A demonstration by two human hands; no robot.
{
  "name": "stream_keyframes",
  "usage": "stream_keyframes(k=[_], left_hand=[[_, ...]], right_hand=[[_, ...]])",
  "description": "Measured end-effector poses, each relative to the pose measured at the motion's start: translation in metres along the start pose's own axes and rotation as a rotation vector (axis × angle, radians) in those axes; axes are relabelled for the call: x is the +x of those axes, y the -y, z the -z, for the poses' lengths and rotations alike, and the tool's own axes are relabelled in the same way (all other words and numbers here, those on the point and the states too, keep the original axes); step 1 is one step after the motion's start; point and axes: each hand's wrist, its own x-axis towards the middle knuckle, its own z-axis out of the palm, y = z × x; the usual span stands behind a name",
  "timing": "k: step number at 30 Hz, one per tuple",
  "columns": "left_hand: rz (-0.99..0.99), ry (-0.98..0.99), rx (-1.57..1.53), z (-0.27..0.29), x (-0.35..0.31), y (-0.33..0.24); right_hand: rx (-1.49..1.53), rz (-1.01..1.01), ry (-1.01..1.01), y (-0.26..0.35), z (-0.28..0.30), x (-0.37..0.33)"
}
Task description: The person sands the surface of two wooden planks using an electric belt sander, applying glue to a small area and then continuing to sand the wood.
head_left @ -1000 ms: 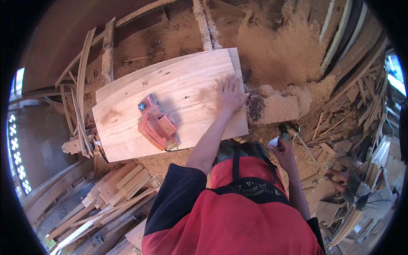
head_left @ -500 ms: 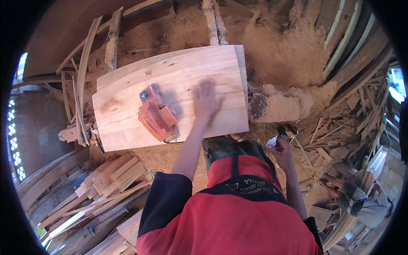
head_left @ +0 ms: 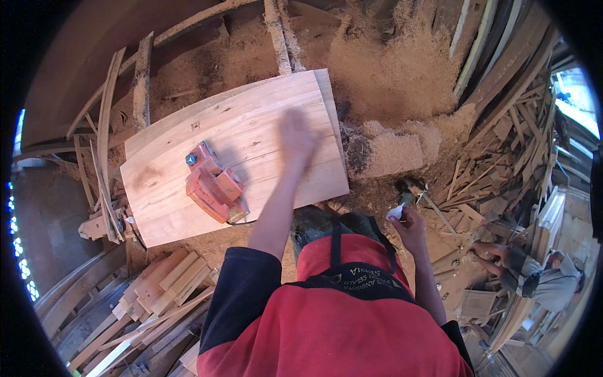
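Note:
A pale wooden panel (head_left: 264, 107) of joined boards lies in front of me, with another similar panel showing under its edges. On its surface my left hand (head_left: 297, 139) is spread flat with nothing in it, the fingers blurred by motion. To the left of that hand rests a worn orange electric planer (head_left: 213, 188) with a blue knob; neither hand touches it. My right hand (head_left: 411, 227), beside my right leg and off the panel, pinches a small white, thin-looking piece (head_left: 396, 212). What the white piece is cannot be made out.
Wood shavings (head_left: 396, 151) are heaped beyond and right of the panel. Stacked boards (head_left: 163, 283) lie at the lower left, and scrap wood (head_left: 502, 144) is piled on the right. Another person (head_left: 540, 276) is low down at the far right. Long planks (head_left: 141, 81) lean behind the panel.
The whole view has turned slightly, so the panel and planer appear farther left and tilted. My left hand is still sweeping on the panel. My right hand keeps hold of the white piece.

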Motion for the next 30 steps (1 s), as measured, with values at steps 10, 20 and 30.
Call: stream_keyframes(k=[10, 20, 30], left_hand=[[-0.071, -0.124, -0.09, -0.052, -0.027, -0.019], [-0.173, 0.069, -0.431, -0.017, -0.037, -0.07], [-0.124, 0.356, -0.814, -0.004, -0.24, 0.005]], right_hand=[[0.121, -0.075, -0.088, 0.005, -0.006, -0.007], [0.227, 0.047, -0.307, 0.024, 0.008, -0.007], [0.082, 0.167, -0.02, 0.062, -0.066, 0.102]])
